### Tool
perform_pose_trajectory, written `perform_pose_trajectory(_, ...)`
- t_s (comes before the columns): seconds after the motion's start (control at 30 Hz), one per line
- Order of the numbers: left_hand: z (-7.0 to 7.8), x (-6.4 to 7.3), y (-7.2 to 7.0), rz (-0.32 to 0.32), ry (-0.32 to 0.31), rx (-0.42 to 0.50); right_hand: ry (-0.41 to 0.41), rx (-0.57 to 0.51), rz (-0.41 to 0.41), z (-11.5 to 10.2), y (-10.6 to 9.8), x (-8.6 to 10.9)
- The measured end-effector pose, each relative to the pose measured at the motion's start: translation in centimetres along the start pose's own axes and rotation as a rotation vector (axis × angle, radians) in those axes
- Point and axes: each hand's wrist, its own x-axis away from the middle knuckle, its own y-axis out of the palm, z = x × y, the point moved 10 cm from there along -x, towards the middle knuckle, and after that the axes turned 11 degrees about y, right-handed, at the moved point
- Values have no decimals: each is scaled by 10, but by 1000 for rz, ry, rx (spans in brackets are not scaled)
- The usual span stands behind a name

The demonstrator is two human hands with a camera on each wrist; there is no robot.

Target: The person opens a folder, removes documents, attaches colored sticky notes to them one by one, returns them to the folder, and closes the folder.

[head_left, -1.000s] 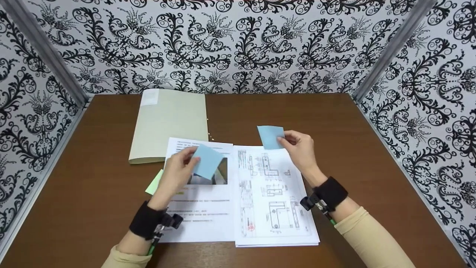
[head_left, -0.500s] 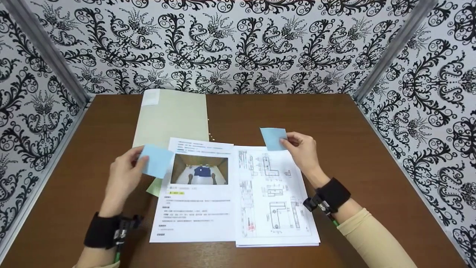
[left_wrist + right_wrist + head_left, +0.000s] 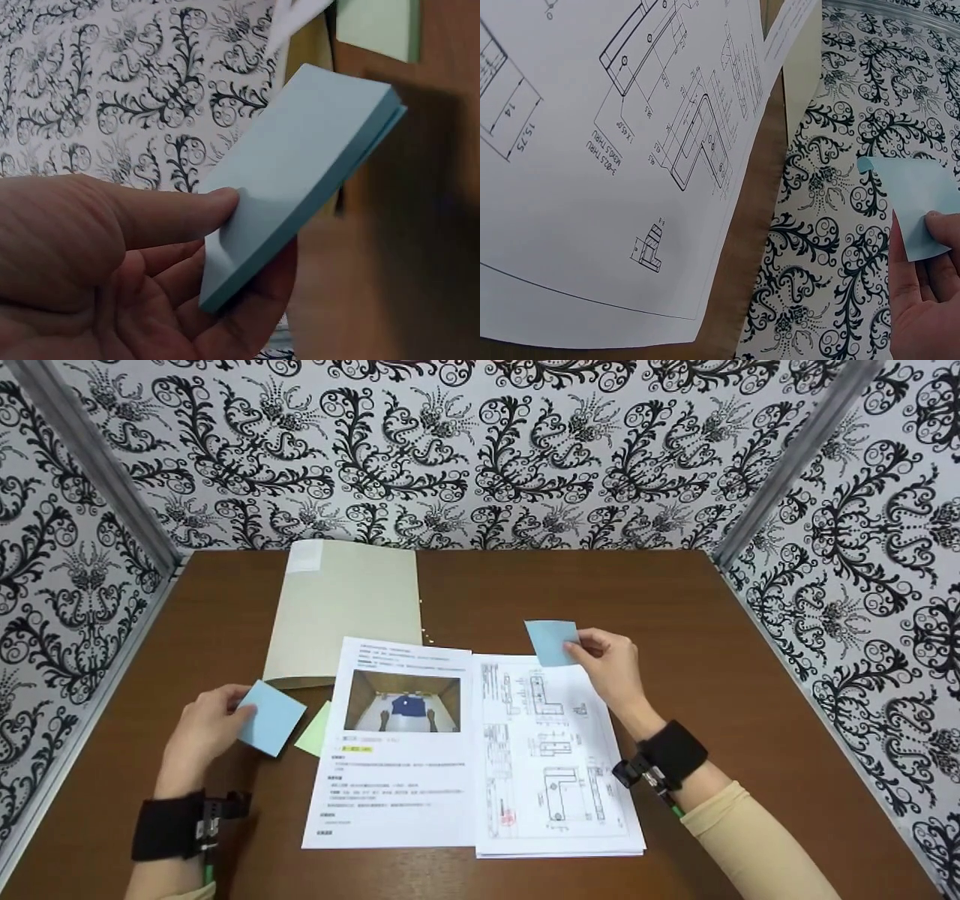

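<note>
My left hand point(image 3: 199, 731) pinches a pad of blue sticky notes point(image 3: 272, 718) between thumb and fingers, above the table left of the papers. Its thickness shows in the left wrist view, where the thumb point(image 3: 180, 214) lies on the top face. A single blue sticky note point(image 3: 551, 643) is held by my right hand point(image 3: 611, 664) over the top edge of the drawing sheets point(image 3: 559, 825). In the right wrist view one edge of that note point(image 3: 922, 199) curls. Beside the left hand a light green sticky pad point(image 3: 315, 731) lies partly under the printed page point(image 3: 397, 825).
A pale folder point(image 3: 349, 607) with a white label lies at the back left, partly under the printed page. Small light specks point(image 3: 425, 634) dot the table by its right edge. Patterned walls point(image 3: 480, 450) enclose the brown table point(image 3: 570, 585) at the back and sides.
My left hand has moved left and toward me with the blue pad, off the printed page, uncovering its photo. The right hand with the note has barely shifted.
</note>
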Motion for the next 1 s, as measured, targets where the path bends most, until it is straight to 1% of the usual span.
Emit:
perform_pose_trajectory(0.07,-7,0,3,-29,-16,0,-5,3,0,0,0,0)
perform_pose_trajectory(0.13,-13,-1,5,-44,-34,-5,-8,4,2,0,0,1)
perform_pose_trajectory(0.27,-21,-2,6,-46,-80,-27,-9,7,4,1,-1,1)
perform_pose_trajectory(0.4,-27,-1,5,-25,-118,-59,-16,8,2,3,-1,2)
perform_pose_trajectory(0.7,-26,4,3,46,-148,-155,-47,63,5,11,3,7)
perform_pose_trajectory(1.0,-22,1,2,108,-134,-224,-87,77,19,10,3,10)
